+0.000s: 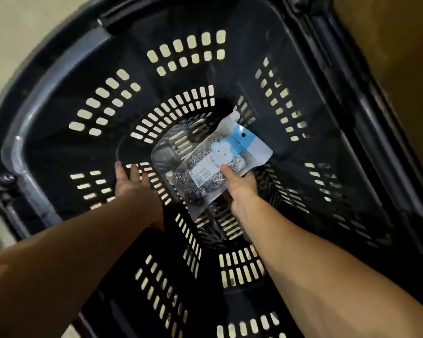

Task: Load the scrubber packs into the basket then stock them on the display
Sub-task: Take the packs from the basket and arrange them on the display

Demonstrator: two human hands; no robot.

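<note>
The right hand (241,189) has its fingers hidden under the scrubber pack (205,164); only the thumb shows on top. The print on the pack's label (202,176) is too small to read. Whether the pack touches the floor of the basket (17,132) cannot be told. The basket's rim is blurred at the left and cut off at the top, right and bottom edges. The left forearm (59,259) and the right forearm (327,272) run out of frame.

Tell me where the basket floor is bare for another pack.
The basket floor is bare left of and beyond the pack, past the left hand. Crowded at the near right, where the right hand grips the pack.
</note>
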